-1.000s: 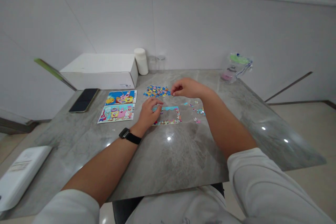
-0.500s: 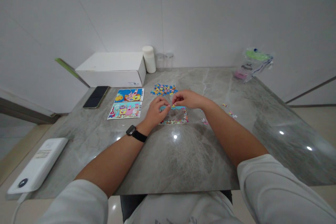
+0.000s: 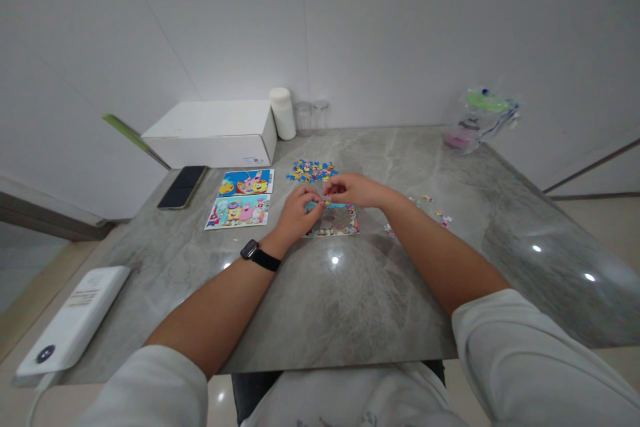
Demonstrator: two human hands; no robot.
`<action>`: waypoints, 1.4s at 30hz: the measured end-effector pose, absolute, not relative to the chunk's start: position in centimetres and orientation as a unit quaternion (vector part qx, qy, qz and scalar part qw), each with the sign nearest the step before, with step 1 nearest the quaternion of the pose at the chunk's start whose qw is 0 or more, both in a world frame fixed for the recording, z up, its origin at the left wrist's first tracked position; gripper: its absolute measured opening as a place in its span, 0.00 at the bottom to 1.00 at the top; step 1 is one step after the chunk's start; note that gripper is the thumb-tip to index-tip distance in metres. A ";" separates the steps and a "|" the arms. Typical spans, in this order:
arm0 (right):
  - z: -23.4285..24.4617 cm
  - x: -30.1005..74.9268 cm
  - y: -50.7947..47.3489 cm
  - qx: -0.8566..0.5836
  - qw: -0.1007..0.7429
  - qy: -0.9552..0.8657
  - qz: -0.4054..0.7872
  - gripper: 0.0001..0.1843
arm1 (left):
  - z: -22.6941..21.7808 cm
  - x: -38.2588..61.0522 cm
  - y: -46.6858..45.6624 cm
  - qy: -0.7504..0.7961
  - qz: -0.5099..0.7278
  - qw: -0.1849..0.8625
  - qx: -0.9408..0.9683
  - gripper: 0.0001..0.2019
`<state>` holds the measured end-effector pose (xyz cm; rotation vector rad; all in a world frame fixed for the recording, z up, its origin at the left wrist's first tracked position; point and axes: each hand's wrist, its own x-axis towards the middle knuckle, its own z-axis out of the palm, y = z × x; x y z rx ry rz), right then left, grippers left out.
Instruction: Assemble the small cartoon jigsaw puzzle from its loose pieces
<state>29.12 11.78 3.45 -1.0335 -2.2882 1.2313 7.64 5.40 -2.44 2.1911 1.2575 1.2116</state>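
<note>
A partly assembled jigsaw puzzle [image 3: 334, 231] lies on the grey table, its border joined around a bare middle. My left hand [image 3: 300, 211] rests over its left side, fingers bent and thumb closed against the upper edge. From the right, my right hand [image 3: 356, 189] reaches to the same edge with thumb and fingertips pinched together. A small yellow puzzle piece shows at these fingertips, partly hidden by them. Just beyond the hands is a pile of loose puzzle pieces [image 3: 312, 171]. More loose pieces [image 3: 443, 218] are scattered beside my right forearm.
Two cartoon picture cards [image 3: 246, 182] [image 3: 239, 211] lie left of the puzzle, near a phone [image 3: 183, 187]. Behind stand a white box [image 3: 210, 133], a white bottle [image 3: 283, 115] and two clear jars [image 3: 313, 119]. A plastic bag [image 3: 481, 121] sits back right; a white power bank [image 3: 75, 320], front left.
My right hand has shifted slightly left along the puzzle's top edge, its fingertips now closer to my left thumb. My left hand stays nearly in place. The view has tilted slightly.
</note>
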 end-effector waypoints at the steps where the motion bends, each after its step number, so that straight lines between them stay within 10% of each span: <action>1: 3.4 29.1 11.8 -0.368 0.166 -0.810 0.426 0.11 | -2.4 7.7 5.4 0.443 0.425 0.169 0.771 0.07; 25: 3.5 34.1 14.7 -0.595 -0.078 -0.787 0.146 0.12 | -1.9 7.6 5.3 0.466 0.419 0.168 0.761 0.10; 42: 7.9 41.4 16.0 -0.657 0.051 -0.743 0.120 0.14 | -1.4 7.6 5.2 0.474 0.444 0.146 0.746 0.10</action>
